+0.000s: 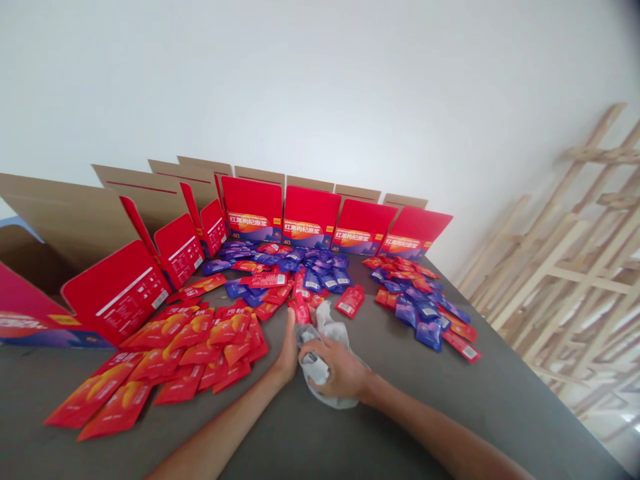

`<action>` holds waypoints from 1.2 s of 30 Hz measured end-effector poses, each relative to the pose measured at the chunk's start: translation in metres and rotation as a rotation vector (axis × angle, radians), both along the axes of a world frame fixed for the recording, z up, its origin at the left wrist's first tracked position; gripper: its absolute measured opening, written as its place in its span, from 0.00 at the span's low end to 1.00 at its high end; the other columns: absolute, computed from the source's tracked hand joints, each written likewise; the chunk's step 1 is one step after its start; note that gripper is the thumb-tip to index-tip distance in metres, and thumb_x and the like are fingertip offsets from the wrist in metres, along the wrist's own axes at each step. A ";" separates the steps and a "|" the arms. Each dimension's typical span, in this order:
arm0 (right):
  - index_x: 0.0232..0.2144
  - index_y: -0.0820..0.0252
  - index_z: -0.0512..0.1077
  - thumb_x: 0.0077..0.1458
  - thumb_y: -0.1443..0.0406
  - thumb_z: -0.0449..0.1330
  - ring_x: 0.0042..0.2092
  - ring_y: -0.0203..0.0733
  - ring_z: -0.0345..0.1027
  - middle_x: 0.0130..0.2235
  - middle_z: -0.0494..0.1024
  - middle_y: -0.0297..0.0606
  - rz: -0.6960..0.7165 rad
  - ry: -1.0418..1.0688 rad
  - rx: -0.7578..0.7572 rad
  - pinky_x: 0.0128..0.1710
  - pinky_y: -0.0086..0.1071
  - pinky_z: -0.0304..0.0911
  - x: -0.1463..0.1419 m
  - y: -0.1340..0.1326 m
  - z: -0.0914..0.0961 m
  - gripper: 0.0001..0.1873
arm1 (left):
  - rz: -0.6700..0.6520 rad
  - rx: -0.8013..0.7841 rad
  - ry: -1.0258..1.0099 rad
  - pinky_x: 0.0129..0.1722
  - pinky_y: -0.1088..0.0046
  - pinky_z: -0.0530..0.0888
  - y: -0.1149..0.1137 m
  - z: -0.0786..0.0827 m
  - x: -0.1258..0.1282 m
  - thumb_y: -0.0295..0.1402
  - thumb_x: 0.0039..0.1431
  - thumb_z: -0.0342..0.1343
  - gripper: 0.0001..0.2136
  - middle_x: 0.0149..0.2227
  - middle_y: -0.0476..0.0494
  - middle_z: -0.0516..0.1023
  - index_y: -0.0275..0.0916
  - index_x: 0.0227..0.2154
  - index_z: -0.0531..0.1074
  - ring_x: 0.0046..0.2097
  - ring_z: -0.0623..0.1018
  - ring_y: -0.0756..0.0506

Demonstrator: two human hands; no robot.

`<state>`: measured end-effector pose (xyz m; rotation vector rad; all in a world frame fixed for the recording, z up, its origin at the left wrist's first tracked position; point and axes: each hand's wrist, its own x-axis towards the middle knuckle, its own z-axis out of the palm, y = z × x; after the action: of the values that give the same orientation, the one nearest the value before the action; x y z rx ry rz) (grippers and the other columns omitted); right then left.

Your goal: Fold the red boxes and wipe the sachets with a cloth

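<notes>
Your right hand (335, 373) is closed over a crumpled grey cloth (327, 399), and your left hand (287, 350) stands edge-on just beside it, next to a red sachet (301, 310). Around them on the grey worktop (380, 320) lie loose orange-red pouches (195, 353) and purple sachets (425, 320), with opened red cartons (253, 210) standing along the far edge.

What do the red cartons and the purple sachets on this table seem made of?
The red cartons look like printed paperboard: bare brown inner flaps show. The purple sachets seem glossy laminated film, judging by sharp highlights and crinkles; exact layers can't be told.
</notes>
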<state>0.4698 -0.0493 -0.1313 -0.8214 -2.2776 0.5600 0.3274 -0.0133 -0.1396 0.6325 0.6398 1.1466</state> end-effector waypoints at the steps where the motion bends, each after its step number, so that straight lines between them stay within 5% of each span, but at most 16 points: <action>1: 0.46 0.50 0.69 0.45 0.72 0.64 0.44 0.45 0.72 0.45 0.76 0.37 -0.031 0.029 0.013 0.43 0.34 0.68 0.002 0.003 0.002 0.25 | 0.005 0.012 -0.026 0.50 0.62 0.78 0.001 0.000 0.001 0.67 0.54 0.55 0.35 0.40 0.40 0.86 0.37 0.45 0.79 0.50 0.82 0.36; 8: 0.46 0.52 0.68 0.56 0.69 0.61 0.40 0.45 0.72 0.41 0.76 0.38 -0.392 0.404 0.191 0.44 0.40 0.70 0.018 0.020 0.020 0.15 | 0.005 0.037 0.040 0.53 0.64 0.77 0.002 -0.006 0.008 0.48 0.46 0.75 0.32 0.49 0.39 0.84 0.40 0.51 0.73 0.52 0.82 0.38; 12: 0.46 0.52 0.69 0.53 0.70 0.62 0.42 0.48 0.72 0.43 0.75 0.41 -0.307 0.272 0.190 0.44 0.41 0.70 0.018 0.018 0.023 0.17 | -0.009 0.105 0.057 0.49 0.65 0.77 -0.002 -0.012 0.012 0.43 0.47 0.75 0.28 0.45 0.40 0.85 0.40 0.49 0.74 0.48 0.83 0.39; 18: 0.46 0.52 0.69 0.51 0.78 0.57 0.47 0.48 0.71 0.47 0.73 0.42 -0.250 0.057 0.060 0.47 0.40 0.69 -0.003 0.006 0.014 0.23 | 0.017 -0.026 0.005 0.34 0.73 0.76 -0.005 -0.017 0.013 0.31 0.47 0.71 0.12 0.27 0.48 0.81 0.36 0.34 0.78 0.30 0.80 0.47; 21: 0.45 0.52 0.68 0.51 0.74 0.61 0.44 0.49 0.72 0.45 0.73 0.40 -0.193 -0.044 0.042 0.43 0.39 0.70 -0.012 -0.003 0.005 0.20 | 0.063 -0.083 0.004 0.29 0.77 0.74 0.003 -0.018 0.003 0.33 0.50 0.70 0.14 0.23 0.52 0.78 0.37 0.40 0.79 0.25 0.77 0.50; 26: 0.47 0.53 0.68 0.49 0.72 0.63 0.41 0.48 0.72 0.45 0.73 0.40 -0.093 -0.249 0.034 0.39 0.36 0.69 -0.013 -0.007 -0.001 0.22 | 0.141 -0.174 0.025 0.35 0.74 0.79 0.015 -0.013 -0.011 0.36 0.59 0.66 0.29 0.39 0.46 0.85 0.42 0.62 0.69 0.33 0.83 0.47; 31: 0.47 0.54 0.68 0.53 0.75 0.59 0.45 0.47 0.72 0.46 0.73 0.41 -0.233 -0.175 0.113 0.44 0.36 0.69 0.001 0.008 0.018 0.20 | 0.037 -0.099 -0.039 0.46 0.72 0.79 0.009 -0.012 0.001 0.29 0.59 0.65 0.23 0.42 0.42 0.86 0.38 0.58 0.73 0.42 0.85 0.45; 36: 0.49 0.56 0.69 0.56 0.69 0.62 0.45 0.46 0.74 0.46 0.77 0.41 -0.515 -0.132 0.116 0.45 0.35 0.67 0.022 0.023 0.049 0.17 | -0.068 -0.060 -0.111 0.56 0.60 0.77 0.000 -0.016 0.011 0.29 0.62 0.64 0.18 0.46 0.38 0.85 0.37 0.54 0.75 0.49 0.84 0.41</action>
<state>0.4923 -0.0261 -0.0827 -1.3555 -2.0689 0.1398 0.3385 -0.0137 -0.1557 0.5316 0.5520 1.0872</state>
